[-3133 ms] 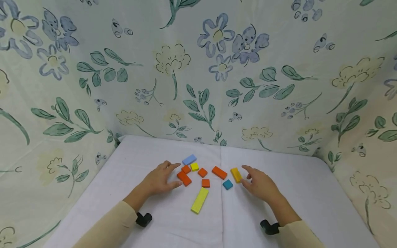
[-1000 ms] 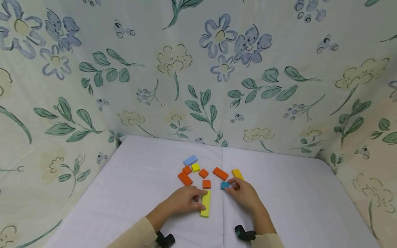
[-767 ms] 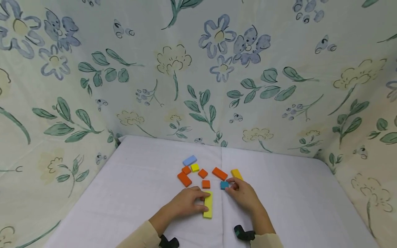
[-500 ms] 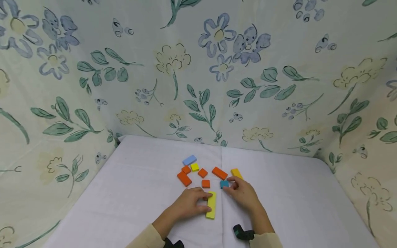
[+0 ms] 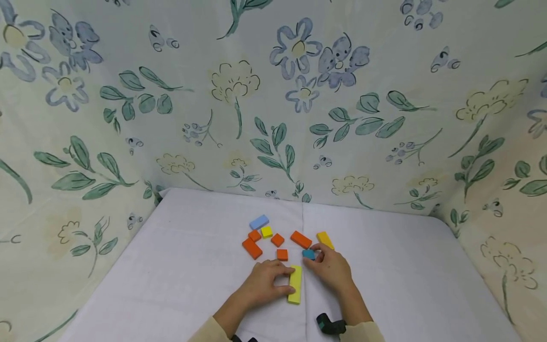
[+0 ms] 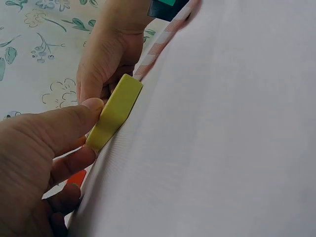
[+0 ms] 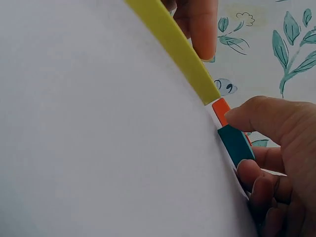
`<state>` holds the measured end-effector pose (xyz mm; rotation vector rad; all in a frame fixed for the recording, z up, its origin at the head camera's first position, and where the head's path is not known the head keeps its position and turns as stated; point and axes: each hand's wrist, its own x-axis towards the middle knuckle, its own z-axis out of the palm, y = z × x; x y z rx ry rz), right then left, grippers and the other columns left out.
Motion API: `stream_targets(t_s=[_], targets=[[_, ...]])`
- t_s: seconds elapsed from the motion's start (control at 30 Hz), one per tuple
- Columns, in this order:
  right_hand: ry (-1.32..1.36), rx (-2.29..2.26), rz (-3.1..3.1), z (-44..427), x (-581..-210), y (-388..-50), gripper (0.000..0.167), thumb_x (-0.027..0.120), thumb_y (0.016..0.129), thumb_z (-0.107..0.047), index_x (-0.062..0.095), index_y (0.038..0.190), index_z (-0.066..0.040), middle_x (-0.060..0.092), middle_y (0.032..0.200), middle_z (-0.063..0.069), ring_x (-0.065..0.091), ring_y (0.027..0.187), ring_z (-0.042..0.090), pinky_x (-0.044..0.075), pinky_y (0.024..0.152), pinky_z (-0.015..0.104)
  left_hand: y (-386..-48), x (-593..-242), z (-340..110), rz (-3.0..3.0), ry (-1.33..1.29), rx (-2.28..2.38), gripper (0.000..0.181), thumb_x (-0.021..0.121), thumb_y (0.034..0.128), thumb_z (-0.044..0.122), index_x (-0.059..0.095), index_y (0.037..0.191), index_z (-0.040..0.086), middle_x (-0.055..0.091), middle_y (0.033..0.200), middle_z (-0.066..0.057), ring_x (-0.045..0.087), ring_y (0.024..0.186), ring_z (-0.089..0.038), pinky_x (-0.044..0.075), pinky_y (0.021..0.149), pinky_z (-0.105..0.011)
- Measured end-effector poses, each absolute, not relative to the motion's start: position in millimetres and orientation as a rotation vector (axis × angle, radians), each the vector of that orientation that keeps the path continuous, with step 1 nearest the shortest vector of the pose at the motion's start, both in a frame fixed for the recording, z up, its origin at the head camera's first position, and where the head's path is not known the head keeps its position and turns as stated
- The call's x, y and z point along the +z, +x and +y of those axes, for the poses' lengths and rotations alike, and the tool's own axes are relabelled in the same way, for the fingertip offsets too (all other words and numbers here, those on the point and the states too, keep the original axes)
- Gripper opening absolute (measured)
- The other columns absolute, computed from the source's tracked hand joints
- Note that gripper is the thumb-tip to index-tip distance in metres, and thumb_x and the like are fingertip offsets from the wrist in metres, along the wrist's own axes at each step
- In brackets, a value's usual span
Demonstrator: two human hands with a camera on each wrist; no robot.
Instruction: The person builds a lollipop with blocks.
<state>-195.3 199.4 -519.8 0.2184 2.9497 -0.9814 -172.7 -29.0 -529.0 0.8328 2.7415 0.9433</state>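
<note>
My left hand has its thumb and index finger at the left side of a long yellow block. In the left wrist view the thumb tip meets an edge of that yellow block, which lies near the cloth. My right hand pinches a small teal block between thumb and fingers. The right wrist view shows the teal block close to the thumb and curled fingertips. Just beyond the right hand's fingers lies an amber block, partly covered.
Several orange-red blocks, a small yellow block and a light-blue block lie farther back on the white-covered table. A floral cloth stands behind. Black wrist-worn gear shows on the right forearm.
Both hands have come inward from the outer blocks. My left hand has shifted the long yellow block rightward and turned it more upright in view; my right hand has taken the teal block, moving it slightly.
</note>
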Motion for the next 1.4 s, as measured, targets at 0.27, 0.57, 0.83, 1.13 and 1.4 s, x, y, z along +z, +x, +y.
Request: stream_targets(t_s=[0.27, 0.57, 0.83, 1.13, 1.4], targets=[[0.196, -1.007, 2.939, 200.5, -516.9, -193.3, 0.042, 0.08, 0.085, -0.035, 0.067, 0.121, -0.019, 0.056, 0.072, -0.001, 0.05, 0.065, 0.016, 0.036, 0.06, 0.03, -167.6, -532.8, -25.5, 2.828, 0.821, 0.964, 0.048, 0.072, 0.0876, 0.059, 0.072, 0.128, 0.032, 0.068, 0.115, 0.011, 0.06, 0.103, -0.007, 0.039, 0.081, -0.027], [0.269, -1.017, 2.931, 204.0, -514.8, -194.5, 0.04, 0.084, 0.083, -0.039, 0.066, 0.109, -0.014, 0.059, 0.077, 0.001, 0.052, 0.068, 0.017, 0.04, 0.059, 0.029, -167.4, -537.2, -23.6, 2.881, 0.771, 0.953, 0.05, 0.07, 0.0875, 0.063, 0.071, 0.128, 0.034, 0.065, 0.11, 0.014, 0.058, 0.1, -0.004, 0.042, 0.081, -0.026], [0.25, -1.056, 2.924, 207.5, -516.8, -194.0, 0.037, 0.083, 0.084, -0.037, 0.068, 0.106, -0.013, 0.059, 0.078, 0.0, 0.052, 0.069, 0.016, 0.04, 0.061, 0.029, -166.1, -533.7, -23.8, 2.873, 0.788, 0.944, 0.043, 0.069, 0.0897, 0.059, 0.072, 0.127, 0.037, 0.062, 0.105, 0.015, 0.056, 0.097, -0.003, 0.039, 0.079, -0.025], [0.204, -1.094, 2.88, 206.9, -517.2, -194.1, 0.033, 0.082, 0.086, -0.035, 0.069, 0.109, -0.015, 0.06, 0.08, 0.0, 0.053, 0.071, 0.016, 0.041, 0.063, 0.029, -165.0, -532.4, -24.7, 2.876, 0.789, 0.949, 0.043, 0.071, 0.0899, 0.057, 0.072, 0.128, 0.036, 0.062, 0.105, 0.015, 0.054, 0.095, -0.002, 0.039, 0.078, -0.024], [0.066, -1.146, 2.828, 200.1, -512.5, -191.3, 0.033, 0.079, 0.09, -0.032, 0.068, 0.117, -0.017, 0.059, 0.081, -0.001, 0.052, 0.074, 0.015, 0.044, 0.062, 0.025, -164.1, -530.8, -25.2, 2.888, 0.79, 0.941, 0.04, 0.07, 0.093, 0.052, 0.071, 0.129, 0.033, 0.063, 0.107, 0.013, 0.056, 0.098, -0.004, 0.04, 0.08, -0.024]])
